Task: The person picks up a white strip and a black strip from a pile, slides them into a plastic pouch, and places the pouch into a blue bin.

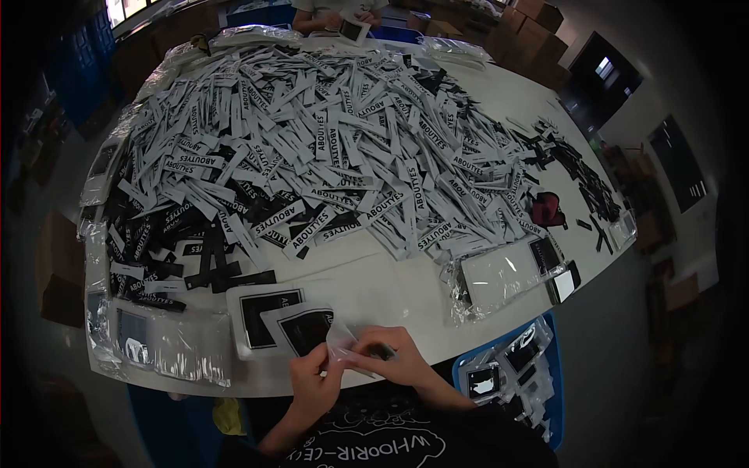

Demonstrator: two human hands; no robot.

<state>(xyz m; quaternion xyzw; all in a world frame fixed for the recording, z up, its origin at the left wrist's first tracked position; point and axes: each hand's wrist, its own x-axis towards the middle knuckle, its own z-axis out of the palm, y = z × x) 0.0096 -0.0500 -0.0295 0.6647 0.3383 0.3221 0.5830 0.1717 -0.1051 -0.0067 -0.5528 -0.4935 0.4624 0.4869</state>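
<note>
At the table's front edge, my left hand (316, 378) pinches the edge of a translucent plastic bag (340, 341). My right hand (392, 356) has its fingers closed on the same bag from the other side, and a small dark shape shows among those fingers. Just beyond my hands, two flat frosted bags with black printed panels overlap: the nearer printed bag (307, 331) lies partly over the farther printed bag (261, 314).
A big heap of white and black "ABOUTYES" strips (328, 148) covers much of the white table (421, 296). Clear-wrapped bag stacks (175, 343) line its edges. A red item (548, 209) lies at right. Below stands a blue bin (557, 390) of filled bags. Opposite, a person (331, 9) handles something.
</note>
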